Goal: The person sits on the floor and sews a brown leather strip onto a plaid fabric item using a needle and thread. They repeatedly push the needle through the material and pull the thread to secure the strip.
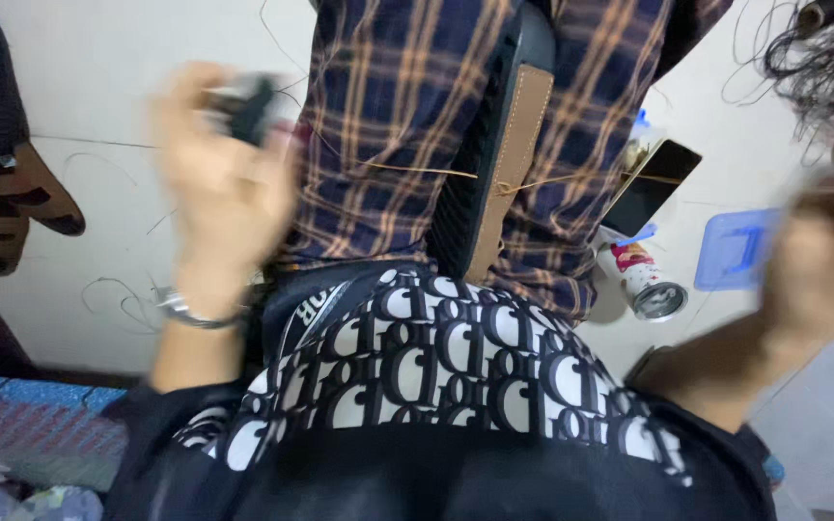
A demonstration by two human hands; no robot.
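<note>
Two hands are up and both blur heavily on my feed. At ten o'clock, my left hand [219, 183] has its fingers wrapped around a small dark object [248, 104], held over the edge of a navy-and-orange plaid cloth [407, 125]. At three o'clock, my right hand [827, 256] is too smeared; I cannot tell whether it grips anything. Between them a black strap with a tan leather patch [518, 145] crosses the cloth. A phone [651, 185] and a tipped can [644, 280] lie on the floor [108, 289] at two o'clock.
</note>
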